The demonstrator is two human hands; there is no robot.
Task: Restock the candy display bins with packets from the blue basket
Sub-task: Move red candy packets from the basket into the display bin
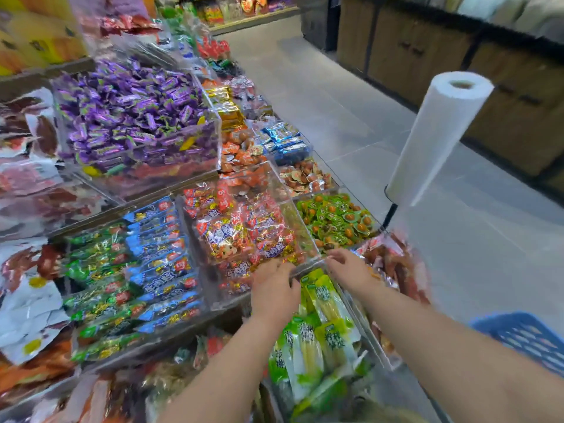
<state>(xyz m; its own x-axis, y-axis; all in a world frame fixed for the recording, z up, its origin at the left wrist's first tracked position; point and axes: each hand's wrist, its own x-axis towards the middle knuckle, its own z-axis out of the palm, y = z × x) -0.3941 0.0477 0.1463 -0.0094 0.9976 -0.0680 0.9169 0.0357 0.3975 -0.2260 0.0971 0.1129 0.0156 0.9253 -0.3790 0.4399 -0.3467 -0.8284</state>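
The candy display (195, 184) is filling the left half of the view, its clear bins sitting in stepped rows on the surface. A white roll of bags (439, 138) is standing tilted on a post at the aisle side. The blue basket (525, 337) is showing at the lower right edge, past the right forearm and well apart from the bins. A purple candy bin (134, 117) is sitting at the back, with a red packet bin (244, 230) in front of it and green-yellow packets (317, 315) nearest. The left hand (276, 288) is reaching to the red packet bin's front rim; its fingers are blurred, so their grip cannot be told. The right hand (351, 271) is hovering just beside that rim's corner, its fingers loosely spread and holding nothing.
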